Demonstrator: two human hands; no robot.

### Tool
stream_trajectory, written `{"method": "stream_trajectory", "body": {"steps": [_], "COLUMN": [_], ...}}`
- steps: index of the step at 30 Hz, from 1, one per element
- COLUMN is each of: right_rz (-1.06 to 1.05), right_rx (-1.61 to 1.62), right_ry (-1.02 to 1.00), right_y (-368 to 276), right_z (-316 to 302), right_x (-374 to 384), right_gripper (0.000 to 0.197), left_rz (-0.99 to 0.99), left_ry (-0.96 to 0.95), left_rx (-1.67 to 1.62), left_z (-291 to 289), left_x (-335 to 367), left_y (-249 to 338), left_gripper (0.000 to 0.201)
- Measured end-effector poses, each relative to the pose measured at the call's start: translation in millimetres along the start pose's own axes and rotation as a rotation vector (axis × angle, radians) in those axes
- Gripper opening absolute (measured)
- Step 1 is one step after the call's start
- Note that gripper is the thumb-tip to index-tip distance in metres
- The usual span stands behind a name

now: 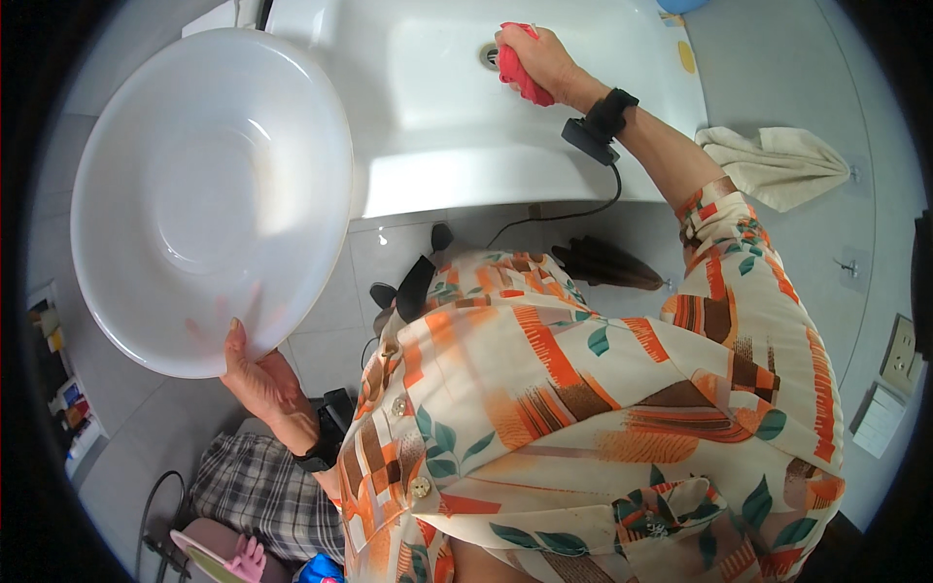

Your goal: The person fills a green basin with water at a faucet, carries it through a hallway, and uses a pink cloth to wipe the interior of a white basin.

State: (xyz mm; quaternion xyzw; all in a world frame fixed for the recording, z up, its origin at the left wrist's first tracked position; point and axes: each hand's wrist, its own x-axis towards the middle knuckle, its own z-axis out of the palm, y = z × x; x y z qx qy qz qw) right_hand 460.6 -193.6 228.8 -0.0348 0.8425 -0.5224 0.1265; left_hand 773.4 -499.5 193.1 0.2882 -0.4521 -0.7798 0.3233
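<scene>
In my left hand (262,384) is a large white plastic basin (194,209), tipped up with its hollow side facing me. The thumb hooks over the rim, and the other fingers show faintly through the wall from behind. My right hand (552,68) grips a bunched red cloth (517,70) above the white sink (418,107). Beside the cloth is the sink's round drain (489,56), partly covered by it. A black strap with a small box sits on my right wrist, and a cable hangs from it.
A beige towel (777,165) hangs from the wall at the right, above a wall hook (848,267). Below the sink hangs a dark brown cloth (607,262). Yellow soap (687,56) lies at the sink's right edge. Plaid fabric (262,486) is at the lower left.
</scene>
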Motion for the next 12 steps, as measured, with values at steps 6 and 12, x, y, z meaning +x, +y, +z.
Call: {"method": "stream_trajectory", "body": {"steps": [6, 12], "right_rz": [-0.007, -0.055], "right_rx": [0.011, 0.022], "right_ry": [-0.035, -0.058], "right_y": [0.2, -1.9], "right_z": [0.1, 3.7], "right_x": [-0.6, -2.1], "right_gripper": [0.029, 0.03], "left_rz": [0.014, 0.003], "left_ry": [-0.02, -0.012], "left_rx": [-0.004, 0.018], "left_z": [1.8, 5.2], "left_x": [-1.6, -2.0], "left_y": [0.9, 3.5], "left_gripper": [0.084, 0.084]}}
